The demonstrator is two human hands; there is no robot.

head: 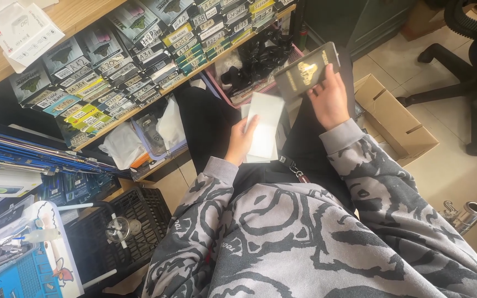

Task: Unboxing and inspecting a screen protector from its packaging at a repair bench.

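White flat packet (pixel 264 126) sits gripped in the left hand (pixel 240 141), while the right hand (pixel 330 100) grips a dark gold-printed packet (pixel 306 72) over the lap.

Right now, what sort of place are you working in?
Probably a phone repair or accessory shop. A wooden shelf holds rows of labelled flat accessory packs, a blue repair mat with small tools sits nearby, and the left hand holds a white sleeve while the right hand holds a dark flat pack.

Your sweatshirt (pixel 305 243) is grey with bold black swirling graphics and ribbed plain grey cuffs (pixel 342 137). Your trousers (pixel 305 149) are black. Your left hand (pixel 240 140) and right hand (pixel 329 99) are bare.
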